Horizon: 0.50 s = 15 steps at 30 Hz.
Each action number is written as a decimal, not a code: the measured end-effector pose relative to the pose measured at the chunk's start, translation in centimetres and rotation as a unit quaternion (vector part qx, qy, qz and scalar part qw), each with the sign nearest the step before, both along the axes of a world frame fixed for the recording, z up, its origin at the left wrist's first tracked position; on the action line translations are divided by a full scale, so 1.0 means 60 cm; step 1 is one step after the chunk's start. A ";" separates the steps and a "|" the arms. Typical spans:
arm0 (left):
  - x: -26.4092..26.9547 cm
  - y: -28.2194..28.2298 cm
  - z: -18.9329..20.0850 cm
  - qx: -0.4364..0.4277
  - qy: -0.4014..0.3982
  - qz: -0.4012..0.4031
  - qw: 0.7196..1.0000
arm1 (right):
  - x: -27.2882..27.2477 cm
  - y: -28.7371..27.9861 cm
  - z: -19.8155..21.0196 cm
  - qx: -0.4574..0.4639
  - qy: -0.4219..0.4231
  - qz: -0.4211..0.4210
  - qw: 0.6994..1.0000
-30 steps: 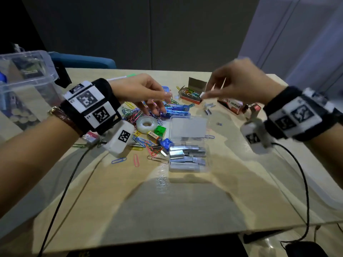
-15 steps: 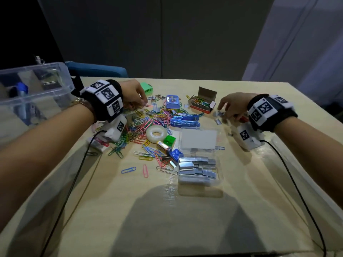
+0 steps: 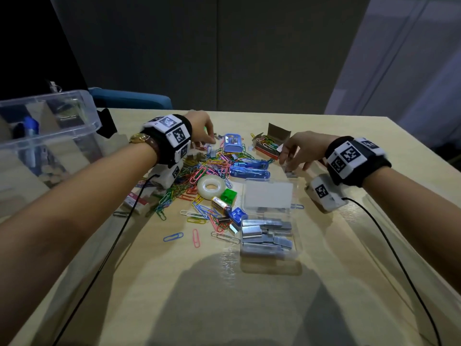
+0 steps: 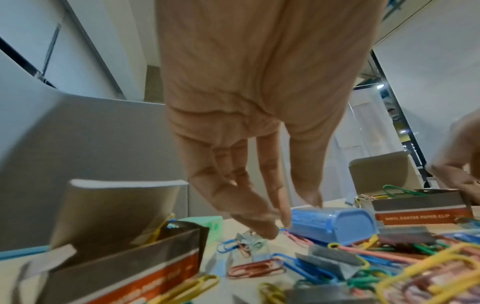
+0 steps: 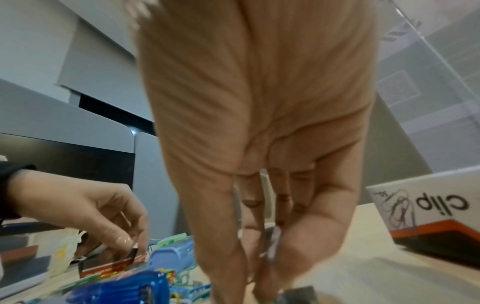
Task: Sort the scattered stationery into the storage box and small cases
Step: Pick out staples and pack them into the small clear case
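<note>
At lower centre of the head view, the clear case (image 3: pixel 270 231) sits open on the table (image 3: pixel 174 283), holding staple strips (image 3: pixel 264 231). Mid-frame, paper clips (image 3: pixel 199 171) lie heaped. Beyond, the right hand (image 3: pixel 299 151) pinches a staple strip; the left hand (image 3: pixel 202 131) fingertips (image 4: pixel 262 228) touch a small metal piece. The storage box (image 3: pixel 50 126) stands upper left.

A: Where is the table (image 3: pixel 174 283) open?
B: From 5 through 7 o'clock, bare wood; at centre the paper clips (image 3: pixel 199 171), tape roll (image 3: pixel 210 186) and staple case (image 3: pixel 269 221) crowd it; the storage box (image 3: pixel 47 126) blocks 10 o'clock.
</note>
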State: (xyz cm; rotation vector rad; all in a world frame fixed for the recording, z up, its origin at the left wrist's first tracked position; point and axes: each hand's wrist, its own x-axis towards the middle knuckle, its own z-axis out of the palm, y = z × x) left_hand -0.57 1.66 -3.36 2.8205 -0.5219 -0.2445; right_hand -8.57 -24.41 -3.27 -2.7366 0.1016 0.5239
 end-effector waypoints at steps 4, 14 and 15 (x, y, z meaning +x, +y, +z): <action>-0.005 -0.023 -0.001 0.032 0.072 -0.004 0.997 | 0.000 -0.007 0.006 -0.032 -0.005 -0.030 0.999; 0.002 0.019 0.011 0.017 0.111 -0.021 0.993 | -0.011 0.007 0.000 -0.046 0.063 0.037 0.996; 0.001 0.027 0.014 -0.023 0.106 -0.010 0.994 | -0.012 0.007 0.002 -0.059 0.055 0.045 0.996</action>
